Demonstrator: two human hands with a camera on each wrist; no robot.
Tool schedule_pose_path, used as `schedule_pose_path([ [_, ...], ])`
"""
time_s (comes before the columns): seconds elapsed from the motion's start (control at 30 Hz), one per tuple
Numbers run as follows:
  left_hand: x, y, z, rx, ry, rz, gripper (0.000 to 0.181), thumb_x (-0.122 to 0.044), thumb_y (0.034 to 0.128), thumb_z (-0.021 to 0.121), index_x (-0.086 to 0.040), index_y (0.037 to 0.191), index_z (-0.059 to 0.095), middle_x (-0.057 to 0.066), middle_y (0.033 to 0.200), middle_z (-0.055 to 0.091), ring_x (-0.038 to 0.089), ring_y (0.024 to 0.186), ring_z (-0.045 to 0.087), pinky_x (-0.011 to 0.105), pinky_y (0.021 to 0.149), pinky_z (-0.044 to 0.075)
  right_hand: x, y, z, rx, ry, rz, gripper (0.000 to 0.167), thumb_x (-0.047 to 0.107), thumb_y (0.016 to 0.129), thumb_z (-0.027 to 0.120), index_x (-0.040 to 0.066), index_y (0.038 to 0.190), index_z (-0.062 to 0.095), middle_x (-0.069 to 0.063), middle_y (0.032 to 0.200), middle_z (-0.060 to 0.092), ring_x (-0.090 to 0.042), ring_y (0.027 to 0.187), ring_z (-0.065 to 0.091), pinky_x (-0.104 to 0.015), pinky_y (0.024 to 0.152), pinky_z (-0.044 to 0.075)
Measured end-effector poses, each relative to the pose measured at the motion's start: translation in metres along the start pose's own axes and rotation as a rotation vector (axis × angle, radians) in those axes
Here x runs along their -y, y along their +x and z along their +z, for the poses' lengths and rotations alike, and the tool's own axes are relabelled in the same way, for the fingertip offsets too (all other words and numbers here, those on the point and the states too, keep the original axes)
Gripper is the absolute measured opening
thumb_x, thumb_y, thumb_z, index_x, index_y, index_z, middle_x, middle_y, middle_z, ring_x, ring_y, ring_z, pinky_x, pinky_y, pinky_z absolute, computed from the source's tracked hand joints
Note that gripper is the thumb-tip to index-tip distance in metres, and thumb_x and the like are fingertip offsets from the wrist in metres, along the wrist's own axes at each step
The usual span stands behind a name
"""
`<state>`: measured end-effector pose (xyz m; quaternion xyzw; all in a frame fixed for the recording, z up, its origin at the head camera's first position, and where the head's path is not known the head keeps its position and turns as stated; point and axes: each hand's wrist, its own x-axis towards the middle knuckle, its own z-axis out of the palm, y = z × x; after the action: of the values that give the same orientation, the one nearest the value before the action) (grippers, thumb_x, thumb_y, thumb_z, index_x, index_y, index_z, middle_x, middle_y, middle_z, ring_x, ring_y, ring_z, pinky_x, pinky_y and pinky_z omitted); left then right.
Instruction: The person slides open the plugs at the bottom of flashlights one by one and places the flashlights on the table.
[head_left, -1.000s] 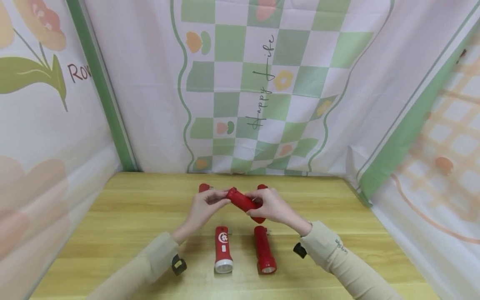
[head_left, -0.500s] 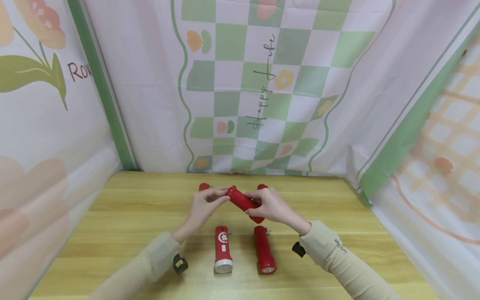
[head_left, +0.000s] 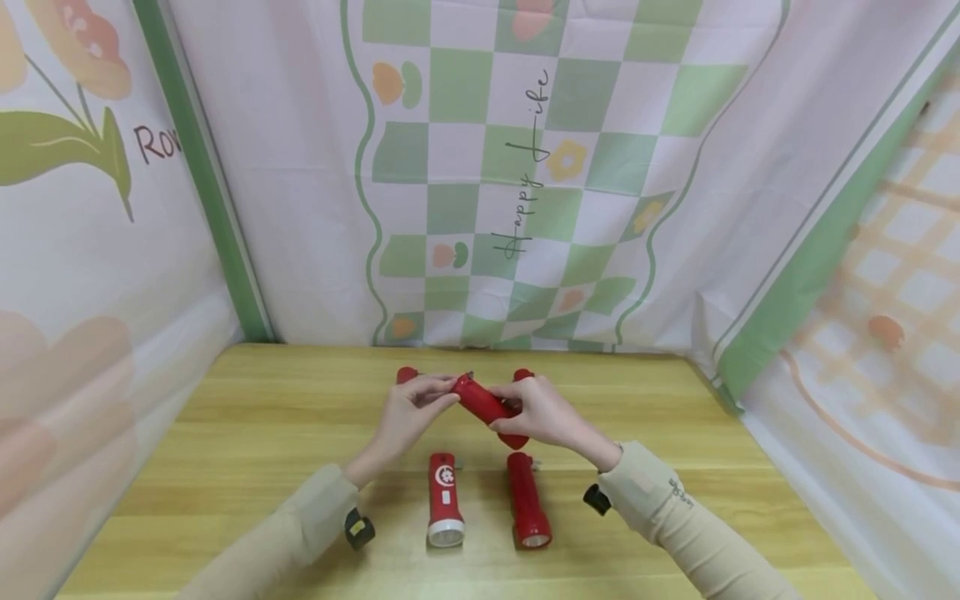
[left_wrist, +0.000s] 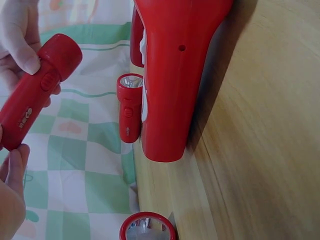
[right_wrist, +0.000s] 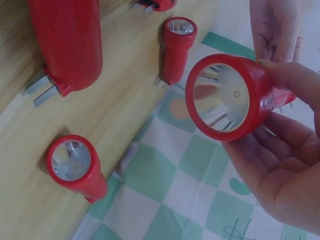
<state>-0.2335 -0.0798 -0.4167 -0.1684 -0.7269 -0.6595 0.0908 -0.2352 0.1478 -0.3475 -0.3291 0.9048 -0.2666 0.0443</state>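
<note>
Above the middle of the table, both hands hold a red flashlight, tilted with its wide head down to the right. My left hand pinches the tail end between thumb and fingers. At the head end, the thumb and fingers of my right hand grip it. In the left wrist view a slide switch shows on this flashlight. Its round lens and reflector face the right wrist camera, where my right hand curls round the rim and the lens looks unlit.
Nearer the person lie a red flashlight with a white head and an all-red one, both lens ends toward the person. Two more red flashlights, far left and far right, are partly hidden behind the hands. Patterned cloth hangs behind the table.
Both hands keep almost the same pose and place. At the held flashlight's tail, a small grey part shows a little more than before. The flashlights on the table have not moved.
</note>
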Motion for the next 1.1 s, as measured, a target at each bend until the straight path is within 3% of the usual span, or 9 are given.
schedule_pose_path([
  [0.4, -0.0031, -0.0001, -0.0021, 0.026, -0.003, -0.006, 0.025, -0.012, 0.0874, 0.075, -0.003, 0.111, 0.073, 0.015, 0.123, 0.070, 0.031, 0.104, 0.073, 0.026, 0.087, 0.060, 0.0021, -0.0003, -0.0013, 0.002, -0.010, -0.004, 0.034, 0.011, 0.085, 0.076, 0.007, 0.118, 0.071, -0.009, 0.097, 0.076, -0.006, 0.077, 0.067, -0.020, 0.070, 0.057],
  [1.1, -0.0027, 0.0026, -0.0027, 0.074, 0.014, 0.085, 0.025, -0.006, 0.0875, 0.073, 0.001, 0.112, 0.072, 0.020, 0.121, 0.070, 0.034, 0.109, 0.070, 0.032, 0.091, 0.059, 0.0010, 0.0004, -0.0008, 0.020, 0.004, 0.003, 0.037, 0.010, 0.085, 0.075, 0.007, 0.121, 0.069, -0.008, 0.098, 0.075, -0.007, 0.074, 0.064, -0.019, 0.067, 0.056],
])
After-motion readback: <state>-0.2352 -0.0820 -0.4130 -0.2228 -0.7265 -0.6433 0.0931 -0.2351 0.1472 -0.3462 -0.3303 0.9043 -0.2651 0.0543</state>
